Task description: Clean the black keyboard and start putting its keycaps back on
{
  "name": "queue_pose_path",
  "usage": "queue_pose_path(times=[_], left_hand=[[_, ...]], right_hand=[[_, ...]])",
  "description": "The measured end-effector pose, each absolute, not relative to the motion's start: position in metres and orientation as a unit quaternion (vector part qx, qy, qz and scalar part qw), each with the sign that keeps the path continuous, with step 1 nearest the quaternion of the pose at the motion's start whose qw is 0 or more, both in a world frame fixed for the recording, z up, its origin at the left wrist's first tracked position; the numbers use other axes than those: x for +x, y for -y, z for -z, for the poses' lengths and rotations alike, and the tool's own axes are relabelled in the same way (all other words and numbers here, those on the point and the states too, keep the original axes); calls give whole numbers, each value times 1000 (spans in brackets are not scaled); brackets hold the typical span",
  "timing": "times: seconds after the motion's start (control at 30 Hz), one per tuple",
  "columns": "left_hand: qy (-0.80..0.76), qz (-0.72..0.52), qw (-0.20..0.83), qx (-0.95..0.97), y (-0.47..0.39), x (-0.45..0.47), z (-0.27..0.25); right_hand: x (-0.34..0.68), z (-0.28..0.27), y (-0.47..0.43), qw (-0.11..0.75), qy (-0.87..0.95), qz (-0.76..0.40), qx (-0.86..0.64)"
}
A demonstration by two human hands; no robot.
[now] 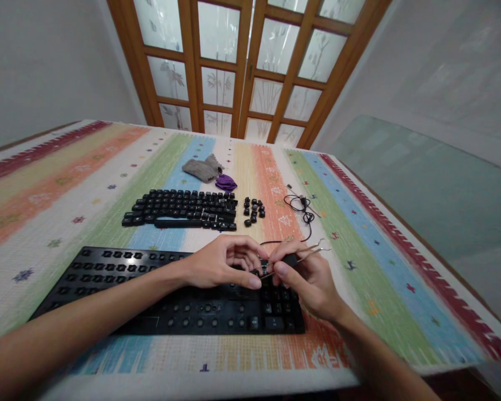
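A black keyboard [158,306] lies in front of me, most of its keycaps off and the switches bare; caps remain at its right end. Above that end, my right hand [307,278] grips a keycap puller [291,259] by its black handle. The puller's wire loops stick out to the right, and its other wire end points at my left hand [223,262]. Left thumb and fingers are curled closed around a small black keycap [256,273] at that wire end, partly hidden by the fingers.
Behind the keyboard, removed keycaps [179,207] stand in rows, with several loose caps [254,210] to their right. Farther back lie a grey cloth [202,169] and a purple cloth [226,182]. A black cable [304,209] coils at the right on the striped tablecloth [376,245].
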State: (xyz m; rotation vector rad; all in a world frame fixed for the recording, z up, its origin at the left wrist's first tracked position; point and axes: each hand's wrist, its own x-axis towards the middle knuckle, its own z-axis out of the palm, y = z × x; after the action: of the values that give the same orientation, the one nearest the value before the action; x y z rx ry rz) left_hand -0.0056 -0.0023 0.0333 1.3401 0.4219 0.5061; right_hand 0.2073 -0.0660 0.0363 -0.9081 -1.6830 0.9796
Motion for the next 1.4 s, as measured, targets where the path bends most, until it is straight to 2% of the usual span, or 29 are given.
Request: queue_pose_path(times=[0.2,0.33,0.43,0.6,0.7,0.87,1.1,1.27,1.4], left_hand=[[-182,-230,767,570,-1,-6,-30],[-192,-239,742,596,-3,-6,-32],[-219,-252,655,678,-4,-10,-39],[-207,-239,388,866,-2,-19,-56],[-169,-224,296,913,-1,-23,-61],[-143,-196,227,943,-9,-25,-63],[-149,-211,262,930,-33,-14,-72],[-195,-248,138,939,-60,2,-46],[-207,-186,42,960,-74,14,-27]], right_hand=[[209,-35,65,449,713,-401,-360],[210,-34,65,453,722,-373,-366],[210,-33,64,467,716,-350,-382],[211,-34,62,441,733,-312,-413],[208,-38,62,420,757,-278,-417],[204,-42,60,406,769,-230,-436],[206,-44,56,457,723,-223,-467],[206,-47,56,474,706,-224,-476],[208,-47,57,472,704,-227,-480]])
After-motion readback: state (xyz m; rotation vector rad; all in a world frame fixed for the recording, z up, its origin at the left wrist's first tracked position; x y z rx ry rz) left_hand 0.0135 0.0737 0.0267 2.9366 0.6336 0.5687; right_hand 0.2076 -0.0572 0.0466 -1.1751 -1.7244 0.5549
